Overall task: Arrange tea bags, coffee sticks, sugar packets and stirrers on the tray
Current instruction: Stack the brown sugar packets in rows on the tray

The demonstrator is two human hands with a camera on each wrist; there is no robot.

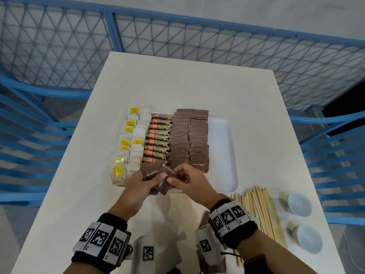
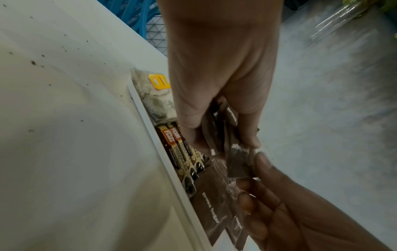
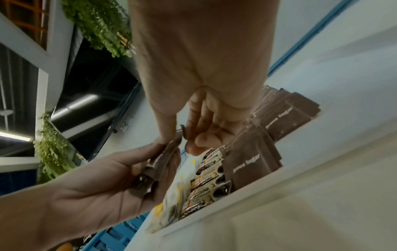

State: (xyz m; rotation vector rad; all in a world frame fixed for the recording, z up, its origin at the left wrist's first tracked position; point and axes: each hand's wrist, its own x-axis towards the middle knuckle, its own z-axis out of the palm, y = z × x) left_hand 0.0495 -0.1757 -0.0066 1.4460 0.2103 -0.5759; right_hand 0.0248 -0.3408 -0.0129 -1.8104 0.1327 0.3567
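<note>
Blue mesh railing [image 1: 177, 42] borders white table [image 1: 197, 89] bearing tray [image 1: 223, 155].

Left hand [image 1: 138, 184] and right hand [image 1: 189, 178] meet, fingers curled, pinching

White table [image 1: 256, 115] w/ two white bowls [image 1: 299, 204] at right edge; blue mesh fence [image 1: 177, 36] behind.

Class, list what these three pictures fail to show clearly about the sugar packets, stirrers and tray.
- Number of sugar packets held by the left hand: fingers overlap them in every view.
- Near ends of the stirrers: head view, the right hand's wristband covers them.
- Tray near edge: head view, both hands hide it.
</note>
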